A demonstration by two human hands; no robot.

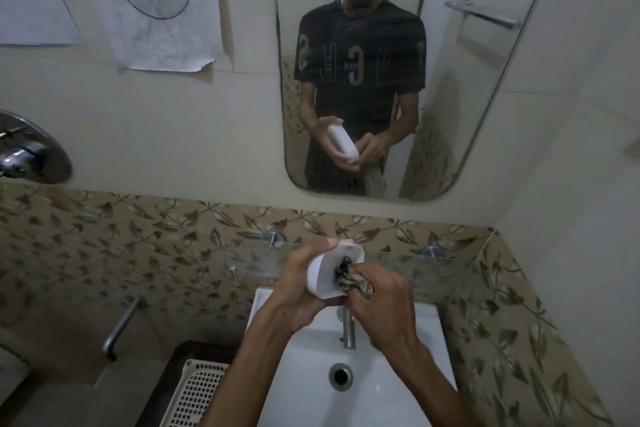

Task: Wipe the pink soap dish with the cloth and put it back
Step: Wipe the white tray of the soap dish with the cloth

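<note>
My left hand [300, 291] grips the pale pink soap dish [329, 270] from its left side and holds it tilted above the back of the sink, its hollow facing right. My right hand [382, 302] grips a bunched, dark patterned cloth [353, 279] and presses it into the dish's hollow. The lower edge of the dish is hidden behind both hands. The mirror above shows the same hold from the front.
A white sink [381, 388] with a metal tap [347, 328] and drain [341, 375] lies below my hands. A glass shelf [433, 262] runs along the leaf-patterned wall behind them. A white perforated basket [195, 392] sits lower left, beside a metal pipe [119, 328].
</note>
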